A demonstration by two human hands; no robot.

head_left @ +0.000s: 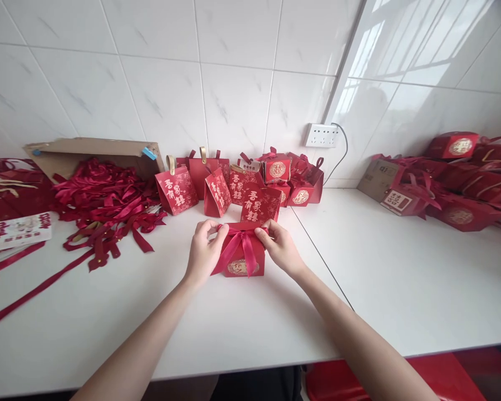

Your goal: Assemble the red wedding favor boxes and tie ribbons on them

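Observation:
A small red gift box (256,267) with a round gold emblem stands upright on the white table in front of me. A dark red ribbon (242,245) is tied at its top, its tails hanging over the front. My left hand (204,248) pinches the ribbon at the box's upper left. On the upper right, my right hand (279,242) has thumb and fingers closed on the ribbon too. Just behind stands a red box with printed white characters (256,206).
More red gift boxes (217,192) line the tiled wall. A cardboard box (104,146) on the left spills red ribbons (104,189). Red boxes are piled at right (463,184), and a power strip (320,135) is on the wall.

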